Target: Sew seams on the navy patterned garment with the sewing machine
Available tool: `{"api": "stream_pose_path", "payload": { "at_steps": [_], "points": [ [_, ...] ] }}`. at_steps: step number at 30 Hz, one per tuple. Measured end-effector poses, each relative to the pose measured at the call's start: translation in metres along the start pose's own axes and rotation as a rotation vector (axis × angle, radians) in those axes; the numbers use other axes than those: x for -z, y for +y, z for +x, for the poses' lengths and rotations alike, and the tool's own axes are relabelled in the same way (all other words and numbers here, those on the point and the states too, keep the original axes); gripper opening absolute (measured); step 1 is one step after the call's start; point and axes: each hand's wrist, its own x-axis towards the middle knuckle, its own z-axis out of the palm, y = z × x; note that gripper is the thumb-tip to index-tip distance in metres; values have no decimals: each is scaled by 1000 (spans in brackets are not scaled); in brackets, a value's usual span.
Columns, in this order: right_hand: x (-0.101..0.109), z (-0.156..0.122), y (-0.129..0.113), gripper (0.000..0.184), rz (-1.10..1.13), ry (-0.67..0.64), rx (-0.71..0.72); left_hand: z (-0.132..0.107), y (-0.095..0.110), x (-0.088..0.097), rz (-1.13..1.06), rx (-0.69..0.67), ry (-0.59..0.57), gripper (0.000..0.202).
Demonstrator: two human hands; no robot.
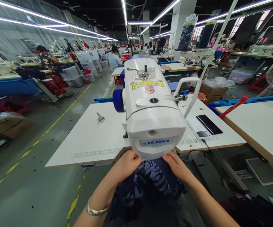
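Note:
A white JUKI sewing machine [154,126] stands right in front of me, its head hiding the needle area. Dark blue patterned fabric [150,176] hangs below the machine head and spreads down toward my lap. At the fabric's left edge, my left hand [128,165] is closed, thumb and fingers pinching the cloth. My right hand [174,164] grips the plain navy edge on the other side, its fingertips partly hidden under the machine head. A silver bracelet [97,210] circles my left wrist.
The white table [84,132] carries a printed ruler and a small grey metal piece [100,118] on the left. A black phone [209,124] lies at right beside a white device [199,130] with a cable. A white frame [193,94] rises beside the machine. Other people work farther back.

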Motion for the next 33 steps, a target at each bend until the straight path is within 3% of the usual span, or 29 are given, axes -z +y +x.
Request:
{"api": "stream_pose_path", "payload": {
  "at_steps": [33],
  "points": [
    [-4,3,1,32,-72,77,-31,-4,3,-7,-12,70,123,30]
  ]
}}
